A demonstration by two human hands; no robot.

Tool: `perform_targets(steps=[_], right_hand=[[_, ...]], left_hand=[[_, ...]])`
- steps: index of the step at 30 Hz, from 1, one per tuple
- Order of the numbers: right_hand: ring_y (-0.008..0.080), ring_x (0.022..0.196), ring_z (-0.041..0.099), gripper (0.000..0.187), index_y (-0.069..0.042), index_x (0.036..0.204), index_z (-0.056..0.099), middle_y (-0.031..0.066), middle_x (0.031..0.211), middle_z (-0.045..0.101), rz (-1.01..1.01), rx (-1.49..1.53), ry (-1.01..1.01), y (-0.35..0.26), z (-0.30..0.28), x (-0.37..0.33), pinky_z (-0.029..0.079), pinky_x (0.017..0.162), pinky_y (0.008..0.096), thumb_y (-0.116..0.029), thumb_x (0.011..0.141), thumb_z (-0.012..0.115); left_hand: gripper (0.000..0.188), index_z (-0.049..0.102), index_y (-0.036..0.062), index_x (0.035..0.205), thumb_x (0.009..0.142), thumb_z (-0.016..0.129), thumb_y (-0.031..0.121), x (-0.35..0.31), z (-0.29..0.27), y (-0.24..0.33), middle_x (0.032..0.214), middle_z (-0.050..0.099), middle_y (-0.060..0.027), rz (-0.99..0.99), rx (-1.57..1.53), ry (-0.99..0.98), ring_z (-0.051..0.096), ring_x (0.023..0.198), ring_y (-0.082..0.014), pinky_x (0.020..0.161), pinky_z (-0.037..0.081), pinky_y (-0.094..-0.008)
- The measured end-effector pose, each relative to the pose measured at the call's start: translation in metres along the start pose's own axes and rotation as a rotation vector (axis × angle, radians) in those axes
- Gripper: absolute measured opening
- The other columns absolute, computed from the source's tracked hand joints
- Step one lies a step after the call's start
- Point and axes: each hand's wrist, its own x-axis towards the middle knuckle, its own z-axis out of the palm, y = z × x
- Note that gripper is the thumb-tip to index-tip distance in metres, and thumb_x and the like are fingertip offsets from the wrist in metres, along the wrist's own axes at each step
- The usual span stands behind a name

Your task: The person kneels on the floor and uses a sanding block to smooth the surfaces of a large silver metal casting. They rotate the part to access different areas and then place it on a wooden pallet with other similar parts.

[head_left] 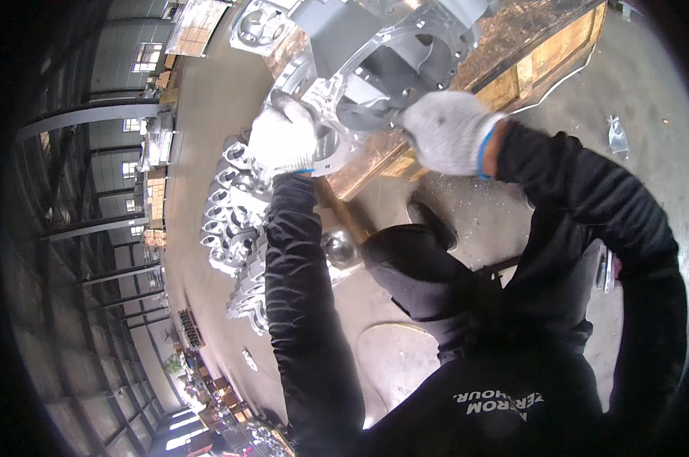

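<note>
A large silver-grey cast metal housing (337, 99) with round openings and bolt holes lies on a wooden pallet (375, 164) in front of me. My left hand (285, 139), in a white knit glove with a blue cuff edge, is closed against the near left rim of the housing; bright glare washes out much of it. My right hand (449, 133), gloved alike, is curled at the housing's near right side, beside a large opening. Its fingers are closed round something slim and dark at its left end, which I cannot make out.
Many similar silver castings (234, 213) stand in rows on the floor to the left. A wooden crate side (546, 61) is at the far right. A clear plastic bag (617, 137) lies on the floor at right. Stacked goods (159, 137) line the hall's left side.
</note>
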Motion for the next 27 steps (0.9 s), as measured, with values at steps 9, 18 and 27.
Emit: perform_targets(steps=[9,18,27], right_hand=[[0.0342,0.073,0.07,0.016,-0.005,0.095,0.071,0.0175,0.077,0.07,-0.174,-0.129,0.062,0.023,0.029,0.031,0.058,0.07,0.0429,-0.017,0.088,0.063],[0.0368,0.09,0.071,0.036,-0.001,0.129,0.066,0.0215,0.1,0.071,-0.01,-0.047,-0.073,0.025,0.018,0.018,0.057,0.085,0.0418,-0.015,0.097,0.062],[0.029,0.085,0.071,0.033,0.002,0.111,0.068,0.0215,0.098,0.073,-0.028,0.12,-0.105,0.032,0.029,0.008,0.058,0.08,0.0444,-0.027,0.103,0.052]], left_hand=[[0.05,0.065,0.0004,0.067,0.099,0.055,0.038,0.001,0.006,-0.003,0.066,0.066,-0.0244,-0.036,-0.014,-0.021,0.067,0.061,-0.0452,0.057,0.055,-0.0526],[0.05,0.064,0.0007,0.065,0.101,0.055,0.034,-0.002,0.006,0.007,0.061,0.064,-0.0237,0.039,-0.071,0.097,0.065,0.055,-0.0436,0.05,0.051,-0.0486],[0.055,0.07,-0.001,0.071,0.101,0.05,0.04,0.004,0.005,0.02,0.07,0.068,-0.0269,-0.083,-0.014,-0.036,0.068,0.065,-0.0478,0.06,0.055,-0.054]])
